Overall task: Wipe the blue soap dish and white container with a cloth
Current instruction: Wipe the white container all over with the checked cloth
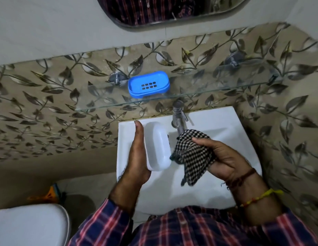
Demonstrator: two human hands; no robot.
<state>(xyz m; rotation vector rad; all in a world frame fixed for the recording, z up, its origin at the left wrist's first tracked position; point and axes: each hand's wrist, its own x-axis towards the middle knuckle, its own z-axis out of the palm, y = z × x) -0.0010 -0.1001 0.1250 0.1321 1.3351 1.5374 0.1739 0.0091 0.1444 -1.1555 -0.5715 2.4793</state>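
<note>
**Holding white container and cloth over the sink**

Left hand (pixel 137 153) is cupping the white container (pixel 157 146) from its left side, holding it above the white sink (pixel 216 119). Right hand (pixel 223 157) is gripping a black-and-white checked cloth (pixel 192 157), bunched just beside the container's right edge, under the chrome tap (pixel 178 116). Blue soap dish (pixel 148 84) is sitting on the glass shelf (pixel 208 86) above, apart from both hands. Plaid sleeves (pixel 101 222) are showing below.

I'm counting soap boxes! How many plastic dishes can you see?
2. The blue soap dish sits on the glass shelf; the white container is in the left hand, above the sink.
</note>
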